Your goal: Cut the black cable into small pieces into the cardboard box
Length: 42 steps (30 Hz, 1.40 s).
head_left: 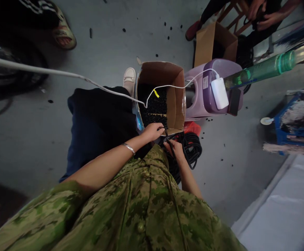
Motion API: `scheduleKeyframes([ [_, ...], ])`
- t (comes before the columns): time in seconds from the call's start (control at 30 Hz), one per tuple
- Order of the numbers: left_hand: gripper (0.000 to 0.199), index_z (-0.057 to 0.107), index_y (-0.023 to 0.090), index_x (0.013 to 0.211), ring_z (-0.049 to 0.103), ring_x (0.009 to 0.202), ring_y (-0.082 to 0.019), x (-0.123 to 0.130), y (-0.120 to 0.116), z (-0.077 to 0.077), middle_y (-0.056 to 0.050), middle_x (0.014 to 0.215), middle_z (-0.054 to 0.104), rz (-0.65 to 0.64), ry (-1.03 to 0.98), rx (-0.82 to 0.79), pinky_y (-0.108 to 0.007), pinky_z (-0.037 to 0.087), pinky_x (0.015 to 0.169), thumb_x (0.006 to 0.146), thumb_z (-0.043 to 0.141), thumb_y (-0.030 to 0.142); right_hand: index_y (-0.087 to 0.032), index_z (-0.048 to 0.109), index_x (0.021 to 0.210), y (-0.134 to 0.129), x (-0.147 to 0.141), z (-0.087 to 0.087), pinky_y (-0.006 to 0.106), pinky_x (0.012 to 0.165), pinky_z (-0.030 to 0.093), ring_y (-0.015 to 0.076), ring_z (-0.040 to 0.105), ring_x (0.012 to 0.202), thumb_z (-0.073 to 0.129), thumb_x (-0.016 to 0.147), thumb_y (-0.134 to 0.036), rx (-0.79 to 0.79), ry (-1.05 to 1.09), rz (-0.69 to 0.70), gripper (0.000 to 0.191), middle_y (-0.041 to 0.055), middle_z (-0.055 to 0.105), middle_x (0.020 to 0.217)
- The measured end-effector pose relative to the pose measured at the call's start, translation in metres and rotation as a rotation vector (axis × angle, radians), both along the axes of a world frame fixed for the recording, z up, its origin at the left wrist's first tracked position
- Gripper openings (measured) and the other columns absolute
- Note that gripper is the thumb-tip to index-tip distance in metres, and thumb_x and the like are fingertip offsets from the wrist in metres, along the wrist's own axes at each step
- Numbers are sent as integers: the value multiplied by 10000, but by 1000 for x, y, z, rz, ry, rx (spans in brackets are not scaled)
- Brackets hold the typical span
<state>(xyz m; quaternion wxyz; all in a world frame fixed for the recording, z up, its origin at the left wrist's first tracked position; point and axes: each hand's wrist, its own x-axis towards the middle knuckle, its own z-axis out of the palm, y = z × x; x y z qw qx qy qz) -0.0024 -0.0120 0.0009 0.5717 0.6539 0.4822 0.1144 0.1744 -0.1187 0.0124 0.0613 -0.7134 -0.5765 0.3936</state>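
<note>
So my left hand [152, 132] and right hand [177, 150] both pinch this black cord [168, 137] (skinny, solid black, bending slightly).

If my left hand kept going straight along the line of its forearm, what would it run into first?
The slim black piece at the left hand's fingertips; past that, probably the right wall of the cardboard box, though depth is unclear and it might clear the rim.
</note>
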Motion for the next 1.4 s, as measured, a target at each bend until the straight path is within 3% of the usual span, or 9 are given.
scheduleKeyframes([
  [0.33, 221, 699, 161, 839, 606, 725, -178, 0, 0, -1, -33, 750, 699, -20, 12, -21, -272, 402, 670, 846, 512, 277, -210, 550, 567, -7, -3, -2, 231, 523, 300, 119, 465, 519, 460, 879, -586, 18, -117, 4, 497, 6, 554, 520],
  [0.77, 209, 686, 160, 751, 557, 644, -154, 0, 0, -1, -15, 669, 666, -15, -15, -64, -255, 382, 616, 813, 532, 288, -194, 429, 509, -18, -12, -11, 230, 493, 224, 92, 304, 514, 445, 830, -680, 102, -80, -94, 583, -36, 352, 486],
  [0.9, 207, 661, 164, 764, 560, 635, -146, 3, -2, -4, -10, 673, 661, 66, -59, -120, -252, 396, 612, 821, 508, 292, -193, 455, 523, -13, -14, -13, 228, 506, 244, 97, 324, 522, 422, 836, -697, 123, -97, -107, 595, -28, 388, 501],
  [1.1, 197, 637, 163, 790, 537, 574, -125, 6, -7, -8, -6, 643, 629, 228, -160, -341, -236, 418, 567, 834, 517, 314, -206, 468, 531, -9, -11, -17, 228, 507, 257, 110, 334, 523, 435, 836, -699, 114, -171, -141, 581, -25, 409, 499],
  [1.23, 218, 666, 163, 880, 520, 557, -125, 5, -8, -7, 11, 603, 595, 264, -164, -299, -231, 390, 538, 833, 537, 333, -211, 476, 549, -7, -10, -17, 229, 516, 263, 110, 347, 523, 460, 826, -687, 76, -175, -128, 551, -26, 438, 515],
  [1.4, 244, 671, 156, 837, 544, 595, -138, 3, -5, -3, 4, 615, 600, 248, -148, -236, -241, 400, 575, 840, 523, 350, -216, 509, 603, -2, -9, -13, 227, 541, 307, 124, 434, 547, 471, 831, -659, 24, -63, -123, 500, -16, 508, 555],
])
